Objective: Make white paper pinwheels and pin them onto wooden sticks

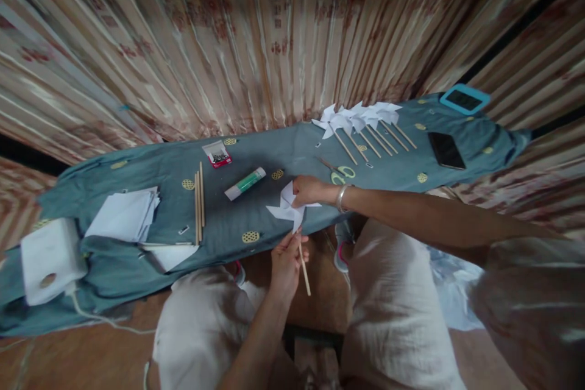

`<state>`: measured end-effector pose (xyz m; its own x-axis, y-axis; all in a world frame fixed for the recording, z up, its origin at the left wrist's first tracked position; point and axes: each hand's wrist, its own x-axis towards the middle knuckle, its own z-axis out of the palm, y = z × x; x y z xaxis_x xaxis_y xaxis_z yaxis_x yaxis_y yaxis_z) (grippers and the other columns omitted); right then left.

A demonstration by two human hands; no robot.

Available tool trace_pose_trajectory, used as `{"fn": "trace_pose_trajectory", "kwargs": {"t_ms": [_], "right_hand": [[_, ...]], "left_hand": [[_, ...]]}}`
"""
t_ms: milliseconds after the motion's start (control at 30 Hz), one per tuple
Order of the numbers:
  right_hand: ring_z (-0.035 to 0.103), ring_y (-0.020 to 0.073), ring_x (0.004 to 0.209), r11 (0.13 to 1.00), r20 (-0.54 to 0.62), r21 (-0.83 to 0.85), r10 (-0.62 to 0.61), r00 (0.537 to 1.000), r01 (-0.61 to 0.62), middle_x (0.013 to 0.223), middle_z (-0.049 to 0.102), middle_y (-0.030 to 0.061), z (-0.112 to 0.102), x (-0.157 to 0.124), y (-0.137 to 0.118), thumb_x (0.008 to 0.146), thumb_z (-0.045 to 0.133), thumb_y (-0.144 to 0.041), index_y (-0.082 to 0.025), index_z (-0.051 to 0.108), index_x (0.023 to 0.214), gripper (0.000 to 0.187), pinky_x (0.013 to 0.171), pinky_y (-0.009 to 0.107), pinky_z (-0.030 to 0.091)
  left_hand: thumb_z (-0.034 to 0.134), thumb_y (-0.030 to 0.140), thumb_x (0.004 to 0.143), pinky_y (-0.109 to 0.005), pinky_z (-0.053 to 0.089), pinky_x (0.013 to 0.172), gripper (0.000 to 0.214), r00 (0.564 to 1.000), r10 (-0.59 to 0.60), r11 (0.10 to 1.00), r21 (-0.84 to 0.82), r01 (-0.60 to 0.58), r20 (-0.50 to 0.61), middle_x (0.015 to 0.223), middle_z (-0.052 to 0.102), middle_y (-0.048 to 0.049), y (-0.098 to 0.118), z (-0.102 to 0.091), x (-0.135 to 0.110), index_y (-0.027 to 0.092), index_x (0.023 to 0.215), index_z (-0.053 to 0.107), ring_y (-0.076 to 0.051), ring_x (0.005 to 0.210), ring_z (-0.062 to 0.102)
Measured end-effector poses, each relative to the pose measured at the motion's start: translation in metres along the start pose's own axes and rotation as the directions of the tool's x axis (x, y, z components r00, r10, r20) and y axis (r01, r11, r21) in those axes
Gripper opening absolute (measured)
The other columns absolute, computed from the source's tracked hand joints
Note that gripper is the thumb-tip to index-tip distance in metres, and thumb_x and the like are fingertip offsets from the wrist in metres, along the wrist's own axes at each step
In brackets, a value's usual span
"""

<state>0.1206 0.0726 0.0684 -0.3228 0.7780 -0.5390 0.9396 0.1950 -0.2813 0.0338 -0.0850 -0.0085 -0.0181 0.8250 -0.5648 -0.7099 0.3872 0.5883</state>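
Note:
My left hand (pixel 286 262) is closed round a thin wooden stick (pixel 304 270), just below the table's near edge. At the stick's top sits a white paper pinwheel (pixel 287 207). My right hand (pixel 309 190) pinches the pinwheel's upper vanes, fingers pressed on the paper; a silver bangle is on that wrist. Both hands work over the teal cloth (pixel 274 158) that covers the low table, above my knees in white trousers.
Several finished pinwheels (pixel 361 122) lie at the back right, beside scissors (pixel 340 173), a dark phone (pixel 446 150) and a blue device (pixel 464 99). A glue stick (pixel 245 183), a pin packet (pixel 217 154), spare sticks (pixel 199 201), stacked white paper (pixel 122 215) and a white box (pixel 50 259) lie left.

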Motion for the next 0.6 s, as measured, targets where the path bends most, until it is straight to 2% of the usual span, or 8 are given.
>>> {"fn": "trace_pose_trajectory", "kwargs": {"t_ms": [133,267,367,600], "right_hand": [[0.066,0.0246,0.094,0.996,0.043,-0.082,0.041,0.998,-0.037,0.108,0.072,0.0123,-0.0048,0.0019,-0.0055,0.069,0.079,-0.029,-0.011,0.072,0.109,0.044,0.068,0.025,0.044],[0.066,0.0196,0.086,0.997,0.104,-0.066,0.041,0.994,-0.034,0.101,0.074,0.0083,-0.0082,0.0019,-0.0047,0.072,0.077,-0.028,-0.010,0.074,0.104,0.037,0.067,0.022,0.044],[0.063,0.0149,0.081,1.000,0.123,-0.018,0.026,0.992,-0.024,0.099,0.074,0.0046,-0.0076,-0.0011,-0.0019,0.076,0.073,-0.026,-0.011,0.075,0.104,0.031,0.064,0.019,0.042],[0.054,0.0134,0.070,0.997,0.119,0.002,0.079,0.990,-0.079,0.088,0.070,0.0060,-0.0083,0.0032,-0.0032,0.070,0.077,-0.025,-0.005,0.074,0.101,0.037,0.058,0.023,0.037]], "left_hand": [[0.091,0.028,0.050,-0.021,0.043,0.048,0.040,0.997,-0.062,0.998,-0.012,0.062,-0.038,0.067,0.071,-0.0035,-0.0003,-0.0005,0.0004,0.011,0.081,0.074,-0.007,0.046,0.055],[0.083,0.016,0.065,-0.020,0.047,0.052,0.022,0.985,-0.158,0.987,-0.022,0.157,-0.075,0.069,0.072,-0.0038,0.0033,-0.0005,0.0009,0.011,0.084,0.074,-0.009,0.049,0.062],[0.077,0.011,0.072,-0.020,0.048,0.051,0.011,0.981,-0.177,0.984,0.000,0.178,-0.080,0.069,0.072,-0.0039,0.0054,-0.0003,0.0019,0.011,0.083,0.074,-0.009,0.049,0.062],[0.073,0.006,0.074,-0.019,0.050,0.050,0.006,0.972,-0.207,0.978,0.014,0.210,-0.113,0.064,0.071,-0.0040,0.0072,0.0015,0.0060,0.011,0.078,0.074,-0.009,0.048,0.063]]}}
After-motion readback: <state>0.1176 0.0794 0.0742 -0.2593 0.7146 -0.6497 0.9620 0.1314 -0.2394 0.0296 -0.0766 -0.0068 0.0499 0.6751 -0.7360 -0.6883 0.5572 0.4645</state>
